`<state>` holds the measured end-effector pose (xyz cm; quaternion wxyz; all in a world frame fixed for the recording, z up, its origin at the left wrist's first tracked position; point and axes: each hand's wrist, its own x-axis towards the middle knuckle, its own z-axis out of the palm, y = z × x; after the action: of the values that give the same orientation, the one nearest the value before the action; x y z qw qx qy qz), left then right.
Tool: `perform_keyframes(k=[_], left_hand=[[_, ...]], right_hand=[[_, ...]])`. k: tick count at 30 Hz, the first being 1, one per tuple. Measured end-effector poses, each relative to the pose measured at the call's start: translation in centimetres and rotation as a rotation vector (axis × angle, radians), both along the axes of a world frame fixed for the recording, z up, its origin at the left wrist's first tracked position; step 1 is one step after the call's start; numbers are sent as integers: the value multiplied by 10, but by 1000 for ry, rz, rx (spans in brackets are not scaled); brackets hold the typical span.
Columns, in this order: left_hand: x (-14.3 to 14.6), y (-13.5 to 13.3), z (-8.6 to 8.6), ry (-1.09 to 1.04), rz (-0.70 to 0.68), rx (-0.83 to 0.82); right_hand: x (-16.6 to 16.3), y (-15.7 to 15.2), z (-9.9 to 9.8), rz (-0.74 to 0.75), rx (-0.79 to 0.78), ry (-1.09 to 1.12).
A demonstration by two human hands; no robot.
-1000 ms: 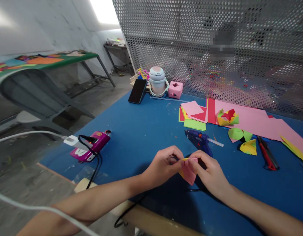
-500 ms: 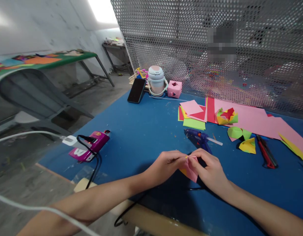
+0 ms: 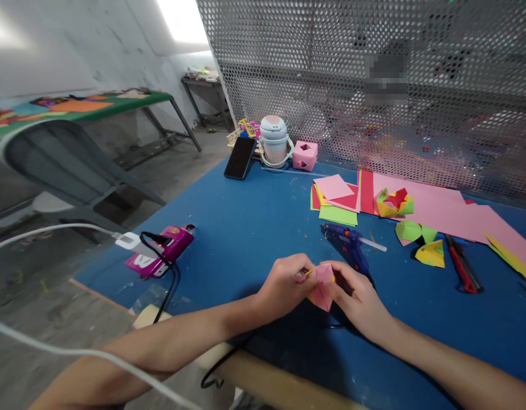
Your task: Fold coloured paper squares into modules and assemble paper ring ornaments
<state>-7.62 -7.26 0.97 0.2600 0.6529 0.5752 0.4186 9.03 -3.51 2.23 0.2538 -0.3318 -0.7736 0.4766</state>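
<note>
Between my hands is a small folded paper piece [image 3: 323,289], pink with a yellow edge, held just above the blue table near its front. My left hand [image 3: 286,286] is closed on its left side, fingers curled and thumb along the paper. On the other side my right hand [image 3: 357,293] pinches the right edge, fingers behind and partly hidden. Beyond my right hand lies a blue glue gun [image 3: 346,242] with a clear glue stick in its back. A folded yellow piece [image 3: 431,254] and a green folded piece [image 3: 412,232] rest farther right.
A purple power strip [image 3: 162,250] with plugged cables sits at the left edge. Along the back stand a phone [image 3: 240,158], a bottle [image 3: 274,142] and a pink paper cube [image 3: 305,155]. Paper sheets [image 3: 420,196], a folded paper flower [image 3: 395,203] and a red-handled cutter [image 3: 463,267] lie right.
The folded piece has been turned so more of its pink face shows, and it sits slightly farther left. My left fingers have curled in more; my right hand still grips the paper.
</note>
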Motion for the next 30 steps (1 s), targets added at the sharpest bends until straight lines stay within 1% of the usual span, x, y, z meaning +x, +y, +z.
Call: perform_keyframes(k=[2, 4, 8, 11, 14, 17, 19, 23, 26, 28, 30], left_hand=[[0, 0, 0, 4, 4, -29], [0, 0, 2, 12, -29, -32], [2, -2, 4, 10, -115, -9], [3, -2, 2, -26, -113, -24], [3, -1, 0, -81, -71, -120], [3, 1, 1, -141, -24, -254], [2, 2, 3, -181, -14, -307], [2, 2, 3, -258, -86, -372], [2, 2, 3, -284, -133, -383], [2, 2, 3, -283, -132, -385], [2, 2, 4, -271, -101, -397]], right_hand=[[-1, 1, -1, -34, -31, -27], [-1, 2, -2, -72, -23, -63], [-1, 3, -4, -114, 51, -106], [0, 4, -6, -100, 111, -106], [0, 5, -8, -79, 151, -91], [0, 6, -9, -28, 145, -70], [0, 7, -8, -18, 154, -55], [-1, 7, -8, -59, 212, -34], [0, 7, -9, -33, 227, -30], [1, 8, -8, -30, 204, -34], [2, 10, -6, -46, 141, -32]])
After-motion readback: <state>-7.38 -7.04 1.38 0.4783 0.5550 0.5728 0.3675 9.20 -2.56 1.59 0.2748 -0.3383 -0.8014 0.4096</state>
